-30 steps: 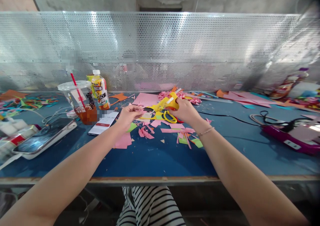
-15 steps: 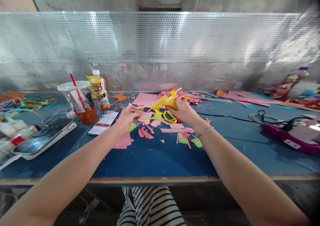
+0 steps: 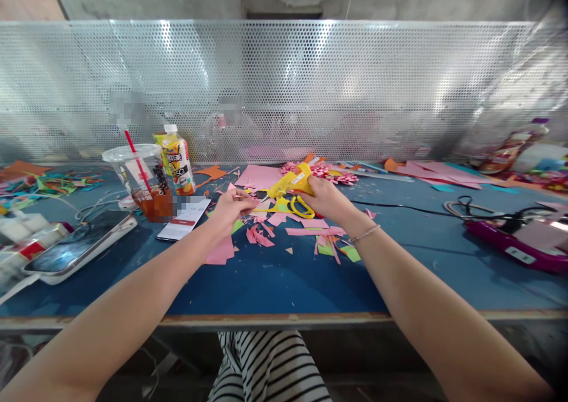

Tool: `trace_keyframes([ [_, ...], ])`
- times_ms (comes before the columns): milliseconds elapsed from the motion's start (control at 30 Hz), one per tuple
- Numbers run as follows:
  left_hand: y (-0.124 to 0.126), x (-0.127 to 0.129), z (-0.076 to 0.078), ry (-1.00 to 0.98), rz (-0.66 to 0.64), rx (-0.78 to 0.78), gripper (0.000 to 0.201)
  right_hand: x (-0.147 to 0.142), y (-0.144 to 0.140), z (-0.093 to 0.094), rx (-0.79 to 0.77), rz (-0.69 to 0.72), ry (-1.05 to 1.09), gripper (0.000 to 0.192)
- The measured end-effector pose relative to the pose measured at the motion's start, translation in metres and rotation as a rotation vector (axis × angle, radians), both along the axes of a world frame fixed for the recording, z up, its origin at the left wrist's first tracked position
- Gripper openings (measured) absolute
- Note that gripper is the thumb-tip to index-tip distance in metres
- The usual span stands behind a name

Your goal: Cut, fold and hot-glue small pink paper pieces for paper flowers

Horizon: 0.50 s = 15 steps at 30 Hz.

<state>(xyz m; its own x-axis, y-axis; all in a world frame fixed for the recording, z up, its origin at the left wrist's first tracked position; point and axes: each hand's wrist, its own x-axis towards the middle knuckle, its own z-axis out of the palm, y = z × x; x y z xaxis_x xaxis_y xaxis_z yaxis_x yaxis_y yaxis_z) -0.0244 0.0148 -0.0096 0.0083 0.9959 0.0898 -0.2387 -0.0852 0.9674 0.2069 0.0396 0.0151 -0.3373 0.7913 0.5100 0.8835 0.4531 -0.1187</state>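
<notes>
My right hand [image 3: 326, 198] is wrapped around the handle of a yellow hot glue gun [image 3: 290, 183]. The gun's nozzle points down and left, close to the fingertips of my left hand [image 3: 233, 208]. The left fingers are pinched together on a small piece of pink paper [image 3: 231, 187], mostly hidden by the fingers. Below the gun lie yellow-handled scissors [image 3: 302, 208], among cut scraps of pink paper [image 3: 260, 236] and bits of green paper [image 3: 350, 253]. Behind the gun is a bunch of pink-and-white curled strips [image 3: 341, 172].
To the left stand a plastic cup [image 3: 153, 203] with a red straw and a drink bottle [image 3: 180, 162]. A lit phone [image 3: 184, 219] and a white-cased phone [image 3: 80, 245] lie nearby. A black cord runs right towards a purple power strip [image 3: 515, 245]. A perforated metal screen [image 3: 284, 82] closes the back.
My left fingers have turned slightly and moved a little right, closer to the nozzle. The pink piece between them shows less. The glue gun has shifted slightly left.
</notes>
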Motion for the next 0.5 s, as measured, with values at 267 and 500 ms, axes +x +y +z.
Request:
trace_keyframes([
  [267, -0.0013, 0.0002, 0.0016, 0.013, -0.013, 0.007, 0.026, 0.0015, 0.0027, -0.0035, 0.047, 0.003, -0.018, 0.024],
  [500, -0.0019, 0.0003, 0.002, -0.016, -0.011, 0.022, 0.027, 0.0013, 0.0037, -0.0045, 0.087, 0.016, -0.005, 0.023],
])
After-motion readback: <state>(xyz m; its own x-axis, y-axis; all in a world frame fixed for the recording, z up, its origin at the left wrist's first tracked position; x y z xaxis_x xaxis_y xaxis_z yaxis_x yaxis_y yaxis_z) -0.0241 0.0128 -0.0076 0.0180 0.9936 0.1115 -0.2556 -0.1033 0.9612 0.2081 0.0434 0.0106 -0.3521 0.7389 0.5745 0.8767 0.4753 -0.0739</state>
